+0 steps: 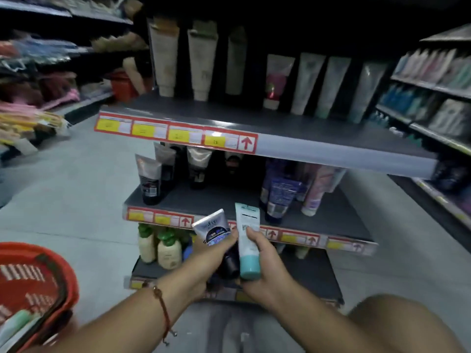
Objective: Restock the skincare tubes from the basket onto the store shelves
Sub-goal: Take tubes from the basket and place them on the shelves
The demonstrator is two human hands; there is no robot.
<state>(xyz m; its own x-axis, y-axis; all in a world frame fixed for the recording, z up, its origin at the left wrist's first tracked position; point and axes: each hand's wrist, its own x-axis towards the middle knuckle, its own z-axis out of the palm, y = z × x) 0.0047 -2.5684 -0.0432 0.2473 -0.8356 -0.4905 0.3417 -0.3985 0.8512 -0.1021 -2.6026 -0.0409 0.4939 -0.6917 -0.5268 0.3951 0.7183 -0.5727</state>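
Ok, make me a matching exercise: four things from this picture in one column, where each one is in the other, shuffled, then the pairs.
Things:
1. teal-capped tube
2. black-capped tube
3. red basket
4. green-capped bottles

Places:
A. on the bottom shelf, left end
B. held in the left hand
C. on the floor, lower left of the view
D. held in the right hand

Pairs: 1-D, 2-B, 3-C, 4-A
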